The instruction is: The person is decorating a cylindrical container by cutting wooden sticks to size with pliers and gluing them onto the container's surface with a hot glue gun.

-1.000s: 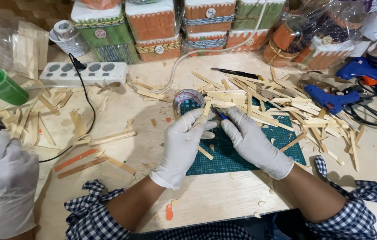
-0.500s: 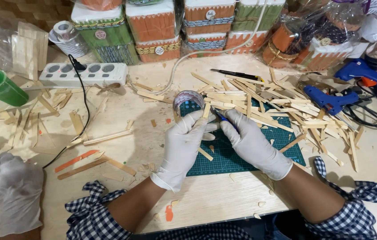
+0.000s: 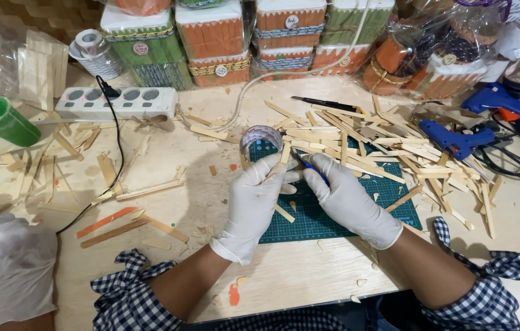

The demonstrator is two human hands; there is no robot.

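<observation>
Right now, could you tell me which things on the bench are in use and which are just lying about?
In use: left hand and right hand working a wooden stick with a blue-handled cutter over the green cutting mat.

Lying about: green cup, power strip, blue glue guns, tape roll.

My left hand: white glove, palm down, fingers curled inward, thumb tip pinching toward my right hand. Forearm bare, checked sleeve rolled near the elbow.

My right hand: white glove, knuckles up, fingers closed in a pinch grip just beside the left fingertips, almost touching. Forearm bare, angled inward; matching checked sleeve rolled back.
</observation>
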